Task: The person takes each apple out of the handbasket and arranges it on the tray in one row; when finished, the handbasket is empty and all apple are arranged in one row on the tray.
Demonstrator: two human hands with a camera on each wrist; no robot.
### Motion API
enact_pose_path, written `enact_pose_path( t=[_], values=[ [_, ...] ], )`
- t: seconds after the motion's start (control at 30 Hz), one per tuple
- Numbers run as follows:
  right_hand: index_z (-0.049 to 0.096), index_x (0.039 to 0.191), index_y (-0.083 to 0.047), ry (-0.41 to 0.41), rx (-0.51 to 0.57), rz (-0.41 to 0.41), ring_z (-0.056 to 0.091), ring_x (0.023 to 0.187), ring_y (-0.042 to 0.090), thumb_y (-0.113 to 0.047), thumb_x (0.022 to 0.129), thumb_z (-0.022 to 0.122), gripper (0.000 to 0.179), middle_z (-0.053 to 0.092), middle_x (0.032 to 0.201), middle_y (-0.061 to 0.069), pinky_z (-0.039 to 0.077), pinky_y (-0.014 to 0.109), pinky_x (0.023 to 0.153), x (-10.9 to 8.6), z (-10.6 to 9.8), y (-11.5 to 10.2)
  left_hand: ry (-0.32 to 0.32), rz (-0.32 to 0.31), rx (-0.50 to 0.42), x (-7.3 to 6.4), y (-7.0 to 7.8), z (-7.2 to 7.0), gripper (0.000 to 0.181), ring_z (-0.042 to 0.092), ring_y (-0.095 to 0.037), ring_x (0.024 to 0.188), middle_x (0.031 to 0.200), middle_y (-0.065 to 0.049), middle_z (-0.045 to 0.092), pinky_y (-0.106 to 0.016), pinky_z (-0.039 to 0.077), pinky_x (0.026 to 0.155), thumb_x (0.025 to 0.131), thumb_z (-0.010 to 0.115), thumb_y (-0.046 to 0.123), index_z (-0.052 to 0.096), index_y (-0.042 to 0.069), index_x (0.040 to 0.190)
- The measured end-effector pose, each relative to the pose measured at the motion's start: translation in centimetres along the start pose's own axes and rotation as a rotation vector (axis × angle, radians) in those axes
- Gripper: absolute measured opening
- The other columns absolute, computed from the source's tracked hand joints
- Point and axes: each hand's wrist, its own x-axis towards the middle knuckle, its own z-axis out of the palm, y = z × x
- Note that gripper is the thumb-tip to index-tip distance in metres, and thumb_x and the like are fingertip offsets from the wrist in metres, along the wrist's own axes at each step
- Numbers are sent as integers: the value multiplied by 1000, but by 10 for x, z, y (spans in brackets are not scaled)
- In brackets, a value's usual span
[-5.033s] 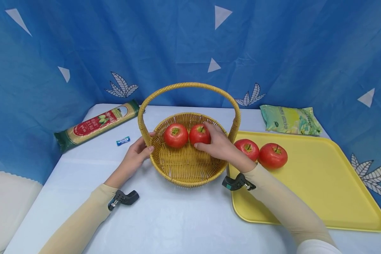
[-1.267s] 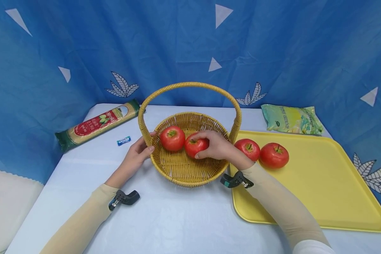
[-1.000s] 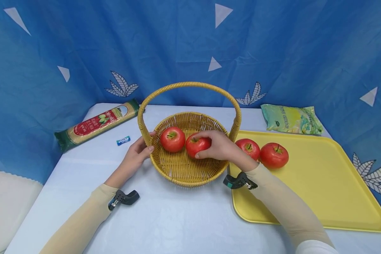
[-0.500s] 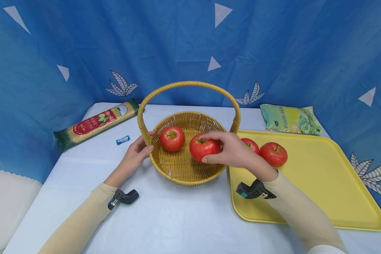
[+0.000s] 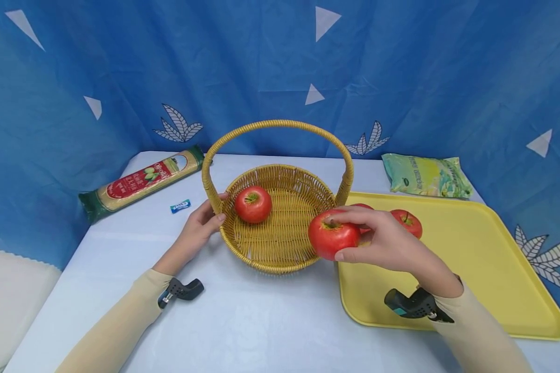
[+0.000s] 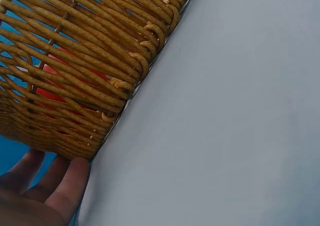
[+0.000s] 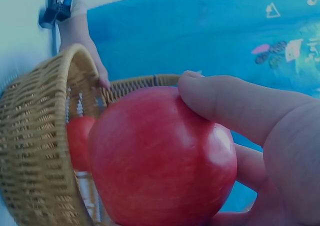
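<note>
In the head view, my right hand [image 5: 387, 241] holds a red apple [image 5: 331, 239] over the right rim of the wicker basket [image 5: 280, 228]. Thumb and fingers curl round this apple, which fills the right wrist view [image 7: 160, 156]. A second apple [image 5: 253, 204] lies at the left inside the basket. My left hand [image 5: 200, 223] grips the basket's left side by the handle's foot, thumb in front. From the left wrist, its fingers [image 6: 70, 186] touch the woven wall [image 6: 90, 26]. Two apples sit on the yellow tray: one [image 5: 407, 223] partly covered, the other mostly hidden behind my right hand.
The yellow tray [image 5: 471, 269] lies right of the basket. Behind it is a green-yellow packet [image 5: 427, 175]. A spaghetti pack [image 5: 142, 181] and a small blue packet [image 5: 180, 206] lie at the left. A blue curtain [image 5: 261, 62] hangs behind the table.
My right hand has lifted one apple from inside the basket and carried it right and toward me, past the rim. The left hand has stayed on the basket; the other apple shifted slightly left earlier.
</note>
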Motion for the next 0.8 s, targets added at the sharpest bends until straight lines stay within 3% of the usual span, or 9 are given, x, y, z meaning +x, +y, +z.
enact_pose_path(
  t=[0.17, 0.3, 0.4, 0.57, 0.7, 0.8],
  values=[
    [67, 133, -10, 47, -6, -27, 64, 114, 35, -11, 81, 86, 55, 60, 140, 18, 63, 27, 77, -16, -12, 7, 2, -8, 1, 0, 0, -1, 54, 46, -42, 142, 164, -16, 36, -19, 57, 89, 106, 53, 20, 38, 17, 157],
    [66, 135, -9, 97, -1, -1, 63, 112, 16, -7, 81, 84, 56, 60, 139, 16, 63, 26, 75, -29, -24, 16, 1, -1, 2, 0, 0, -1, 54, 45, -43, 143, 164, -17, 35, -19, 56, 89, 106, 53, 20, 37, 15, 158],
    [64, 136, -7, 141, -12, 19, 62, 108, 3, -3, 81, 83, 58, 60, 137, 4, 63, 25, 72, -38, -33, 27, -2, 1, -4, 0, 1, 0, 54, 44, -43, 143, 165, -17, 35, -19, 56, 90, 106, 53, 20, 37, 15, 158],
    [62, 137, -5, 206, -30, 20, 63, 103, -2, 6, 81, 80, 60, 55, 131, -21, 62, 22, 70, -50, -51, 48, -9, 9, -5, 0, 2, 0, 54, 45, -44, 143, 165, -18, 34, -18, 56, 90, 105, 52, 17, 37, 15, 158],
    [61, 138, -8, 254, -36, 30, 64, 100, -5, 10, 81, 77, 62, 55, 131, -24, 61, 17, 70, -58, -69, 64, -4, 1, -3, 0, 2, 0, 54, 45, -43, 143, 164, -17, 35, -18, 56, 90, 105, 52, 18, 37, 16, 158],
    [61, 140, -12, 297, -57, 88, 65, 96, -7, 8, 84, 75, 61, 57, 125, -26, 60, 16, 68, -65, -82, 75, -6, -1, -5, -1, 2, 0, 55, 46, -42, 142, 164, -16, 35, -19, 56, 91, 105, 53, 18, 37, 16, 158]
  ],
)
